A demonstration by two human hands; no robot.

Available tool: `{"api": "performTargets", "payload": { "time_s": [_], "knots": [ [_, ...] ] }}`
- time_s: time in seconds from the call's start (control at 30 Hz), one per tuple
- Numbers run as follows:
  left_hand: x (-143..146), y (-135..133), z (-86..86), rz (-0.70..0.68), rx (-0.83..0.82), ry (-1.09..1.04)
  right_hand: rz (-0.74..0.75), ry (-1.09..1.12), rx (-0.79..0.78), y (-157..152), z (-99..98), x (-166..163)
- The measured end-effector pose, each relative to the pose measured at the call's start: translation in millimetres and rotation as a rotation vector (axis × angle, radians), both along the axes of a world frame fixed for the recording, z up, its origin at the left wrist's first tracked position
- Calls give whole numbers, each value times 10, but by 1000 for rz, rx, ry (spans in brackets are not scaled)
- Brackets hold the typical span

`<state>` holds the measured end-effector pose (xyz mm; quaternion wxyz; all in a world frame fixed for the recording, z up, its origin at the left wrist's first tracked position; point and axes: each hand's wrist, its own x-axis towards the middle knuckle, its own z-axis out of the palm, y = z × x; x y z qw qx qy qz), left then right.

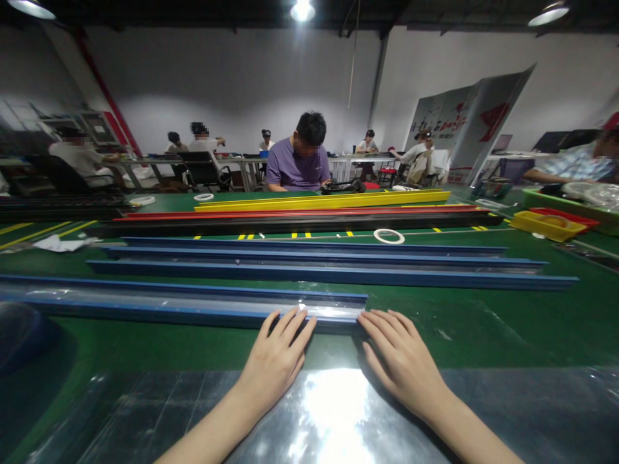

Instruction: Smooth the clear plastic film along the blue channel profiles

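A long blue channel-shaped profile lies across the near part of the table, its inside covered with shiny clear film. On its front edge, a little left of the right end, rest the fingertips of my left hand, fingers spread. My right hand touches the profile's right end with its fingertips, the fingers stretched out and the thumb apart. Neither hand is wrapped around anything. Just behind lie more blue profiles, parallel to the near one.
Beyond are black and red profiles and a yellow profile. A white tape roll lies on the green table. Yellow tray stands at right. A person in purple sits opposite. Clear sheet covers the near edge.
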<state>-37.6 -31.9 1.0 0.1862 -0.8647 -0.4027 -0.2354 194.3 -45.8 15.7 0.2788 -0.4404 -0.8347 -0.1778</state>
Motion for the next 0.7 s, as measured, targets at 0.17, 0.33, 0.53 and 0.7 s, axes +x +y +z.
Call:
{"api": "performTargets", "payload": {
  "time_s": [0.17,0.33,0.53,0.7],
  "knots": [
    [7,-4,14,53,25,-19,-28,9,-6,0,-7,17],
    [1,-6,23,-43,34,41,72,-111,-61,-36,-28,-24],
    [10,-16,38,69,43,5,-42,15,-35,-18,-22,12],
    [10,-8,40,79,47,-14,41,-105,-67,-51,-27,-18]
  ]
}}
